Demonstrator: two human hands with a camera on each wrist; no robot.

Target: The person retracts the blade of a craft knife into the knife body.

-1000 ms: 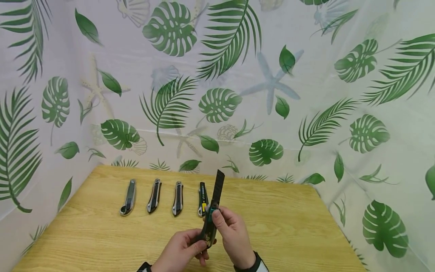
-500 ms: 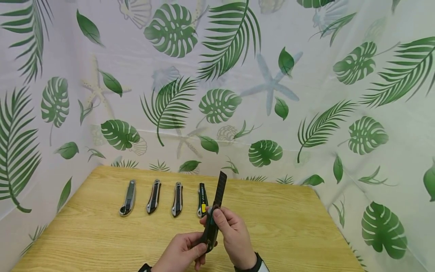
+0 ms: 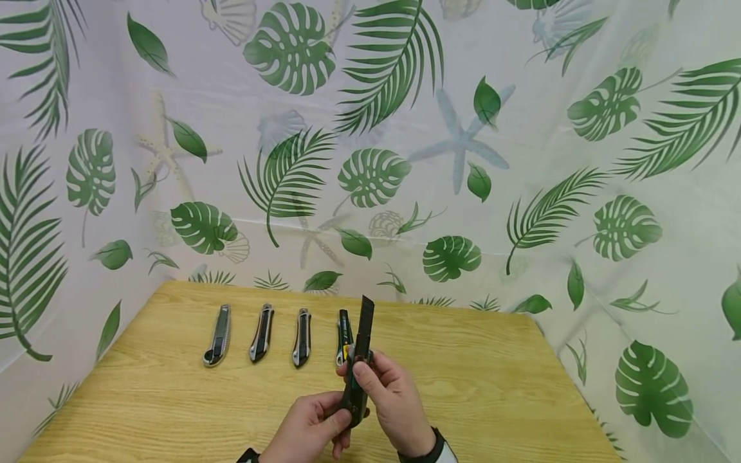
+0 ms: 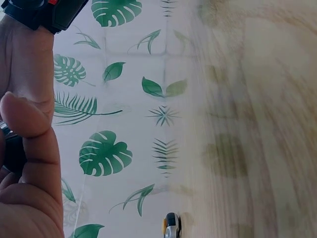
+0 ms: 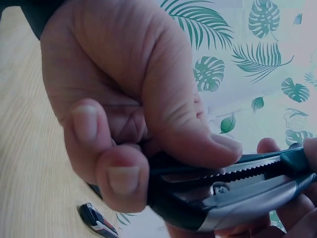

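A dark snap-off utility knife [image 3: 356, 392] is held tilted upright above the table, with its black segmented blade [image 3: 365, 315] sticking out at the top. My left hand [image 3: 309, 424] grips the bottom end of the handle between thumb and fingers. Higher up, my right hand [image 3: 399, 402] holds the knife with its thumb along the front. In the right wrist view, that thumb [image 5: 198, 141] presses at the toothed slider track of the knife [image 5: 247, 203]. The left wrist view shows curled left fingers [image 4: 37, 163] around a dark end of the handle.
Behind the hands lie a black and yellow utility knife [image 3: 344, 331], partly covered, and three silver and black ones in a row leftward, including the leftmost knife [image 3: 217, 335]. The wooden table [image 3: 492, 386] meets a leaf-patterned curtain [image 3: 463, 212] at the back and sides.
The knife's blade end has swung left and lower, and less bare blade shows above the right hand. The right thumb has moved slightly left and down the knife. The left hand stays at the bottom.
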